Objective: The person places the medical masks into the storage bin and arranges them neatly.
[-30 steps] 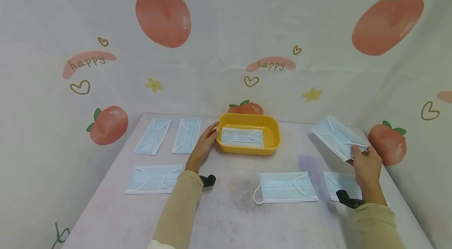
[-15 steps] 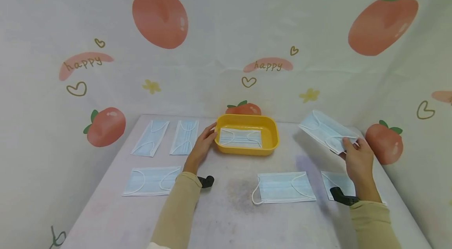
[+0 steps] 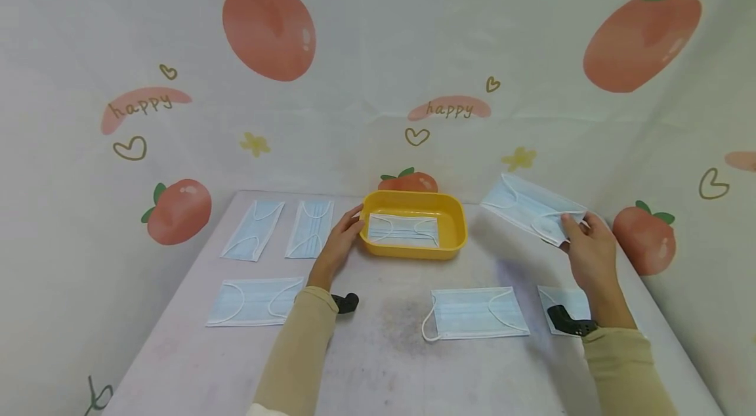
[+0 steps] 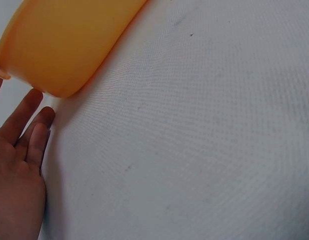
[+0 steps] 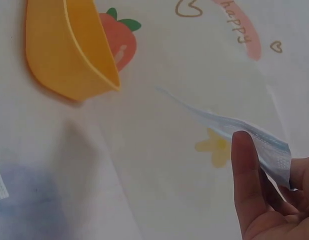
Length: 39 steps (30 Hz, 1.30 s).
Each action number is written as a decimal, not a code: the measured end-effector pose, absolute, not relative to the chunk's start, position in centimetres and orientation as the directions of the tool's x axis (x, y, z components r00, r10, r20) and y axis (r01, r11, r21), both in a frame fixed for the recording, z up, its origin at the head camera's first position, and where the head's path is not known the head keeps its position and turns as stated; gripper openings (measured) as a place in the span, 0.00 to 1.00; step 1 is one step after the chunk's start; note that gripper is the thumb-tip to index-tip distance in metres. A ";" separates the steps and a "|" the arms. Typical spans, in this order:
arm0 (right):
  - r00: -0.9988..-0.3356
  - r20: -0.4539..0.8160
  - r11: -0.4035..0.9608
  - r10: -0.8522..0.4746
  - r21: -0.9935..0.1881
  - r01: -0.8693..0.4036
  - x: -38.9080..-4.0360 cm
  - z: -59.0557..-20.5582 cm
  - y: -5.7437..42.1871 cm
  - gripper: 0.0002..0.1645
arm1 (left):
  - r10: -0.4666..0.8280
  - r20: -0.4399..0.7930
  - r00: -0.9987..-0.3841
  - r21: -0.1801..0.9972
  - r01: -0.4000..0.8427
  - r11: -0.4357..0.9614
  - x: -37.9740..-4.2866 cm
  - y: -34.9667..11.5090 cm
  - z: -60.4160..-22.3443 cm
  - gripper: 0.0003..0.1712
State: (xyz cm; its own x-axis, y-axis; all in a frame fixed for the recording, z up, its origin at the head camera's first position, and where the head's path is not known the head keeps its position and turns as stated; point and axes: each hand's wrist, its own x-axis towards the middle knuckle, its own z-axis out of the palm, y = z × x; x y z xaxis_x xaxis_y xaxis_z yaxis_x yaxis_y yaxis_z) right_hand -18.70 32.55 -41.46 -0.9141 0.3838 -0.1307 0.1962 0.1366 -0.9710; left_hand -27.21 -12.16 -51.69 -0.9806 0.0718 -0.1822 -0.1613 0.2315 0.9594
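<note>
My right hand [image 3: 594,255] pinches a light blue face mask [image 3: 522,203] by its right end, thumb on top. The mask hangs tilted in the air above the right side of the table, and in the right wrist view the mask [image 5: 239,127] appears nearly edge-on. A yellow bin [image 3: 413,250] stands at the table's back middle, with one face mask [image 3: 403,231] lying flat in its left part. At the bin's left end, my left hand [image 3: 336,249] touches the wall with fairly straight fingers [image 4: 24,112]; part of that contact is out of the left wrist view.
On the left of the table lie two upright-turned masks, a slanted mask [image 3: 254,230] and a straighter mask [image 3: 310,229], with a sideways mask [image 3: 254,302] nearer. At right are a mask [image 3: 480,313] and another mask [image 3: 564,304], partly under my right arm. A printed curtain [image 3: 354,75] stands behind.
My right hand has carried the pinched mask leftward and slightly up, closer to the bin. My left hand has stayed at the bin's left end.
</note>
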 end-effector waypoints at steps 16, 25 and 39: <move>-0.968 -0.017 0.049 0.252 -0.998 0.030 -18.6 -40.3 30.3 0.39 | 0.081 -0.146 -0.986 0.967 -0.125 0.220 -27.1 -11.9 -51.8 0.26; -0.985 0.003 0.200 0.172 -0.979 0.032 -19.0 -40.1 28.9 0.38 | 0.079 -0.161 -0.984 0.964 -0.139 0.226 -27.2 -12.1 -52.0 0.27; -0.996 -0.002 0.211 0.090 -0.977 0.021 -21.3 -40.3 26.7 0.33 | 0.089 -0.146 -0.985 0.965 -0.122 0.233 -27.4 -12.3 -51.9 0.27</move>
